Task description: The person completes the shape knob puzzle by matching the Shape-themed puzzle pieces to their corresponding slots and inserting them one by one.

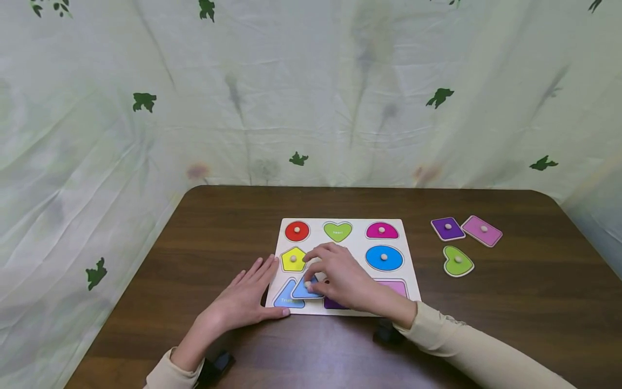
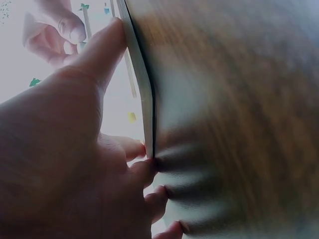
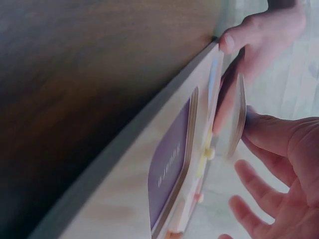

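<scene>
A white shape puzzle board (image 1: 359, 270) lies on the brown table. My right hand (image 1: 342, 275) pinches the knob of a blue triangle piece (image 1: 302, 292), which overlaps the board's triangle recess (image 1: 284, 298) from the right. In the right wrist view the triangle piece (image 3: 239, 117) stands off the board, gripped by thumb and finger. My left hand (image 1: 243, 300) lies spread at the board's left edge, its thumb at the near corner and fingertips along the side. The purple recess (image 3: 172, 169) shows bare in the right wrist view.
Right of the board lie a purple piece (image 1: 448, 229), a pink rectangle piece (image 1: 482, 231) and a green heart piece (image 1: 458, 262). Seated in the board are a red circle (image 1: 296, 231), yellow pentagon (image 1: 293, 259), magenta half-circle (image 1: 382, 230) and blue oval (image 1: 384, 258). A patterned curtain (image 1: 311, 97) hangs behind.
</scene>
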`<state>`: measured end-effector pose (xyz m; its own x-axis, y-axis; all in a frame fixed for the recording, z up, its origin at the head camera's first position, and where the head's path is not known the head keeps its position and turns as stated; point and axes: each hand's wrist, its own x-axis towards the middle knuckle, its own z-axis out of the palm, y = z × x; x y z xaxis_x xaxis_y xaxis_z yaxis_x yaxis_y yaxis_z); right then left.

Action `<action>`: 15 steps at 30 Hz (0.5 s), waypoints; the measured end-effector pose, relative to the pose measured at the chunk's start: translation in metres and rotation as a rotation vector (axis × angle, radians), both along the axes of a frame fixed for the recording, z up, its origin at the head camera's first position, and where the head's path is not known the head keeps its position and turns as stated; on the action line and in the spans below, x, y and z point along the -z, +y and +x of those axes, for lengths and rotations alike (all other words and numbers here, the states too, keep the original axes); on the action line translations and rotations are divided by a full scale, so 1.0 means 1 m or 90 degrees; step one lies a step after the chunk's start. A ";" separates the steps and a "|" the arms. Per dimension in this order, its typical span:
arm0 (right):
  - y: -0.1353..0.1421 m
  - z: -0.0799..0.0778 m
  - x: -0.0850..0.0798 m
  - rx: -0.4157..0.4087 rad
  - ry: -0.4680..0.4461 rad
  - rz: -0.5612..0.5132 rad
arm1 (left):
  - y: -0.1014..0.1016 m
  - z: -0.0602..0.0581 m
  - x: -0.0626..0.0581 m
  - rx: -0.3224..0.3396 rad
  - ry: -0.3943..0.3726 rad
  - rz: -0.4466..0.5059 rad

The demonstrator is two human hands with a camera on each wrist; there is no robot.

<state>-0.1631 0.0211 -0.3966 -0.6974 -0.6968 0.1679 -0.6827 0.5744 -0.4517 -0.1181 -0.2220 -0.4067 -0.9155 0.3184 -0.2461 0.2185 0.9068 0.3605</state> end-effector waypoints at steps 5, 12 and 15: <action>-0.010 0.000 0.003 -0.001 0.011 0.015 | 0.000 0.000 -0.001 0.004 -0.004 -0.002; -0.025 -0.001 0.006 -0.002 0.011 0.031 | -0.001 0.001 -0.001 0.008 0.000 0.001; -0.030 0.000 0.008 -0.008 0.008 0.038 | -0.001 0.001 -0.001 0.011 0.002 0.000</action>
<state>-0.1634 -0.0092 -0.4044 -0.6863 -0.7147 0.1348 -0.6957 0.5912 -0.4080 -0.1175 -0.2229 -0.4054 -0.9105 0.3345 -0.2432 0.2357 0.9029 0.3596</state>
